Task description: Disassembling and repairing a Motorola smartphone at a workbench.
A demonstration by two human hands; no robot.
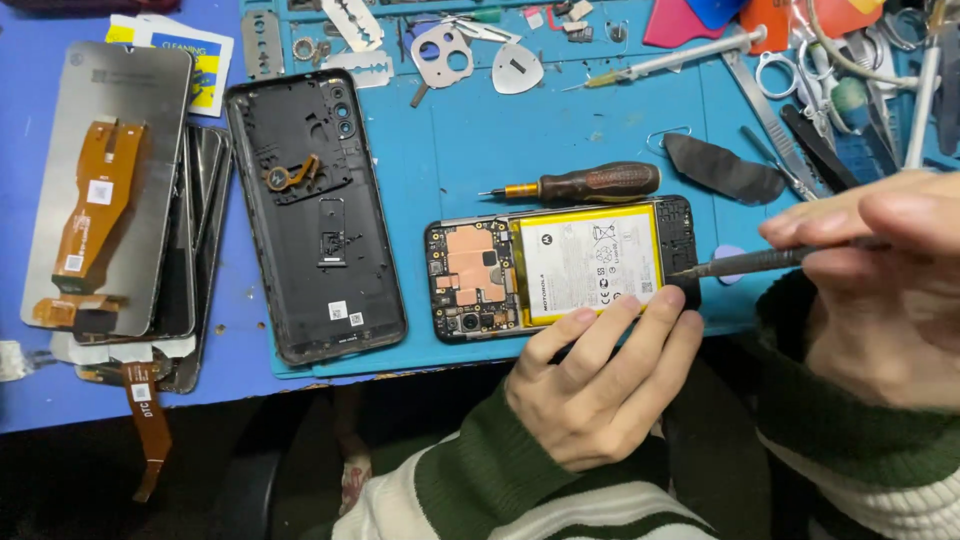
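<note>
Working on the opened phone (560, 265) near the mat's (440, 150) front edge. Left hand (600, 385) steadying it, fingers pressed together along its near side. Right hand (880, 270) pinching a thin screwdriver (745, 264), tip at the phone's right end. Likely loosening a screw; calls for steady downward pressure. Screw itself too small to see; right hand cut off.

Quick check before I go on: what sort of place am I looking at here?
Most likely a phone repair bench. An opened phone with its battery bare lies on a blue work mat, the right hand holds a fine screwdriver to it, and spare screens lie stacked alongside.
</note>
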